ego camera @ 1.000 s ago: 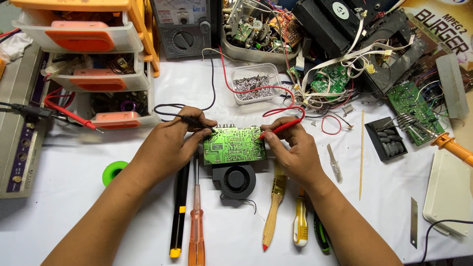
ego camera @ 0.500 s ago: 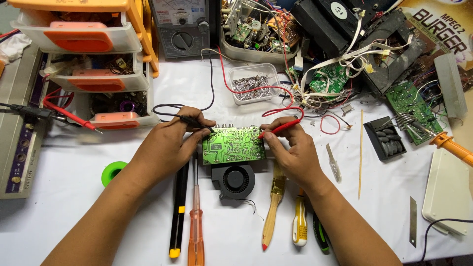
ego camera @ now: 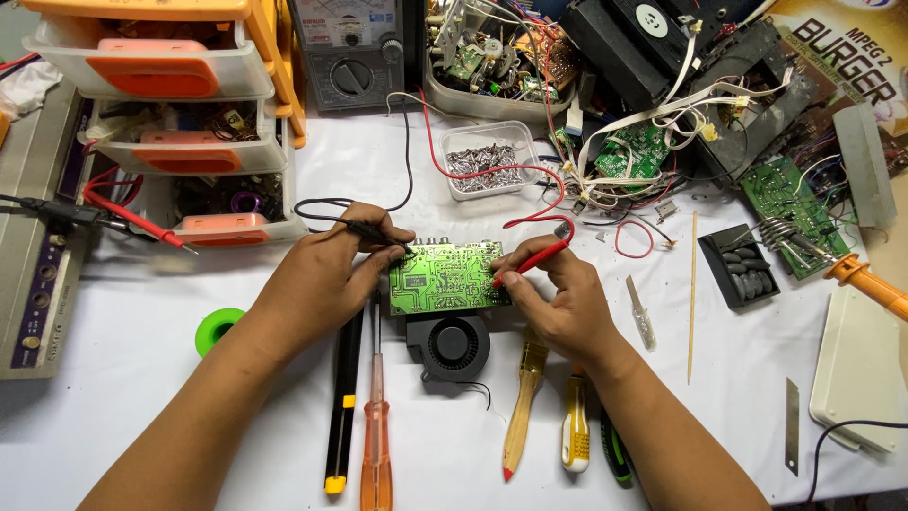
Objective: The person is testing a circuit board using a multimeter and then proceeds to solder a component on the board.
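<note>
Both hands at a small green printed circuit board (ego camera: 445, 277) lying solder side up on the white-covered counter (ego camera: 142, 416), just above a round black cooling fan (ego camera: 454, 346). Left hand (ego camera: 322, 279) pinching a thin black test probe (ego camera: 374, 231), fingers closed on its shaft, tip down at the board's upper left corner. Right hand (ego camera: 558, 303) gripping a slim red test probe (ego camera: 530, 260) pencil-style, fingers closed round it, tip pressed near the board's right edge. Leads running back toward the grey analogue meter (ego camera: 352, 47) at the counter's far edge.

To probe well: best to rest both wrists on the counter, keep each tip steady on one solder joint only, avoid bridging neighbouring pads, and hold the board flat against slipping.

Nearby: orange-handled screwdriver (ego camera: 376, 431), black-and-yellow tool (ego camera: 342, 397), wooden-handled brush (ego camera: 525, 397), clear tub of silver screws (ego camera: 487, 163), green tape roll (ego camera: 216, 328).
</note>
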